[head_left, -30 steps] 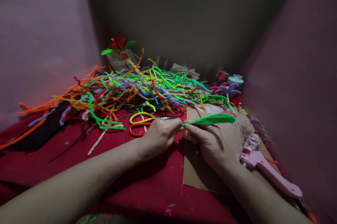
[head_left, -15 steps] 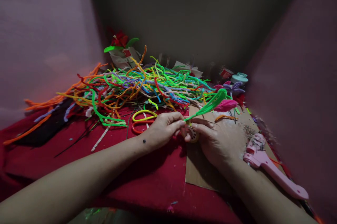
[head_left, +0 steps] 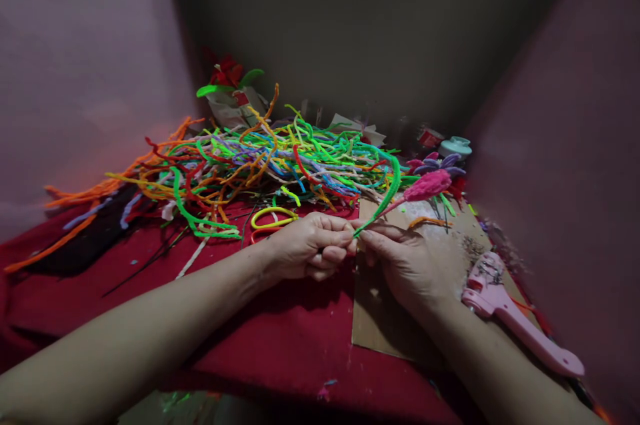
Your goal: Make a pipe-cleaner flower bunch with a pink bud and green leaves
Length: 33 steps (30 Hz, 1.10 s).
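In a dim corner, a pink-purple wall (head_left: pixel 85 45) on the left and another on the right frame a dark back wall (head_left: pixel 350 25). Below them stands a bench (head_left: pixel 280 345) draped in red cloth. Two bare hands meet near its middle. The left hand (head_left: pixel 320 245) pinches the lower end of a curved green leaf (head_left: pixel 393 190) between thumb and forefinger, other fingers curled. Just beside it, the right hand (head_left: pixel 407 265) pinches the stem of a fuzzy pink bud (head_left: pixel 429 185); both pieces rise from the fingers over a sheet of cardboard (head_left: pixel 380 328). Behind lies a wide tangle of colourful fuzzy stems (head_left: pixel 300 158). Scissors (head_left: pixel 286 213) sit partly hidden behind the left hand. A pink glue gun (head_left: pixel 520 325) rests beside the right forearm; a pale teal jar (head_left: pixel 455 148) and a purple flower (head_left: pixel 440 164) stand at the far right, a red flower (head_left: pixel 227 72) at the back left.
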Motion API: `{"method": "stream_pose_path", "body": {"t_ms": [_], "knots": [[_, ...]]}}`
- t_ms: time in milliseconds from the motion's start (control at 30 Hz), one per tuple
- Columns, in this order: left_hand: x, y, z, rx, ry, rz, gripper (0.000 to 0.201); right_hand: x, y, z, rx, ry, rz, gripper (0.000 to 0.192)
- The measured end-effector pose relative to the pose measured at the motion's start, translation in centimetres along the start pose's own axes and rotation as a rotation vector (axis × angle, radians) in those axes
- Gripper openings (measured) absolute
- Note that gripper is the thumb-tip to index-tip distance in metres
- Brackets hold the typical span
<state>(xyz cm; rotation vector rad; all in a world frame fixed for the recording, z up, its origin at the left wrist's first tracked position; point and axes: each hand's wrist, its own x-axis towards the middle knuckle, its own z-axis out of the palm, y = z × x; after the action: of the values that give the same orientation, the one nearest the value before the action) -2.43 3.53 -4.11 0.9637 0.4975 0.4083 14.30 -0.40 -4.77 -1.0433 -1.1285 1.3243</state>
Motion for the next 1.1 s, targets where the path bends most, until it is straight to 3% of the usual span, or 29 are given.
{"method": "stream_pose_path", "body": {"t_ms": [233,500,633,767,867,1000,1100], "knots": [[-0.4,0.4,-0.1,-0.104,-0.165,-0.05,0.016,-0.3,0.0,0.1,0.057,-0.021,-0.086,0.005],[-0.4,0.2,0.1,-0.163,-0.204,-0.067,0.02,-0.2,0.4,-0.2,0.23,-0.115,0.017,0.025],[-0.4,0.2,0.0,-0.162,-0.201,-0.067,0.019,-0.3,0.1,-0.1,0.207,-0.123,0.009,0.02],[-0.3,0.3,0.1,-0.088,-0.116,-0.052,0.017,-0.2,-0.1,0.1,0.144,-0.063,0.007,0.005],[-0.1,0.2,0.6,0.058,0.0,0.042,0.02,-0.1,0.0,0.1,0.101,0.003,-0.003,0.009],[0.2,-0.3,1.6,0.502,0.312,0.193,0.029,0.0,0.4,0.0,0.079,0.089,-0.006,0.01],[0.1,-1.0,1.8,0.981,0.517,0.412,0.024,-0.2,0.4,0.2,0.108,0.11,-0.008,0.007]]}}
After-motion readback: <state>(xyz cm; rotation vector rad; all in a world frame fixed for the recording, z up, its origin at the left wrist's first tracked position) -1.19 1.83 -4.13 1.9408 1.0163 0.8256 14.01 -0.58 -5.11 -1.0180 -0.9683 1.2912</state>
